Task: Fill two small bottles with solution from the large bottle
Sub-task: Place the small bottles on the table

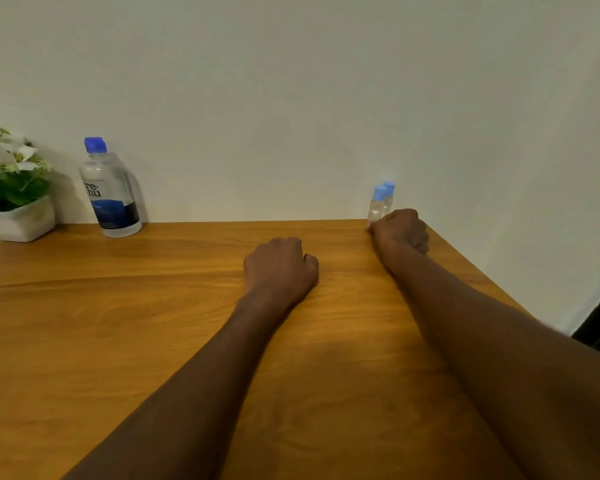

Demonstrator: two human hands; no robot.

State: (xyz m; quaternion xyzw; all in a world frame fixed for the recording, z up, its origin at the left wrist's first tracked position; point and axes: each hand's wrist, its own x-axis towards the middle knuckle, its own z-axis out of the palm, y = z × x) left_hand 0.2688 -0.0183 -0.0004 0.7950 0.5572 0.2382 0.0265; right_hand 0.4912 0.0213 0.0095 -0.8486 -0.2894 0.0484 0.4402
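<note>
Here the left hand (280, 265) rests clenched and empty at frame centre on the wooden table (118, 306). The right hand (400, 230), centre right, curls at the base of two small bottles (378, 204); whether it grasps them I cannot tell. The capped large bottle (110, 188) stands upper left.

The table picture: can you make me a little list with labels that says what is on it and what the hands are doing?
table: wooden, against a pale wall
big bottle: upright at back left, blue cap on
two small bottles: upright together at back right, blue caps on
plant: white pot, far left
left hand: curled in a fist on the table, holding nothing
right hand: curled, right in front of the small bottles; cannot tell whether it grips one
</note>
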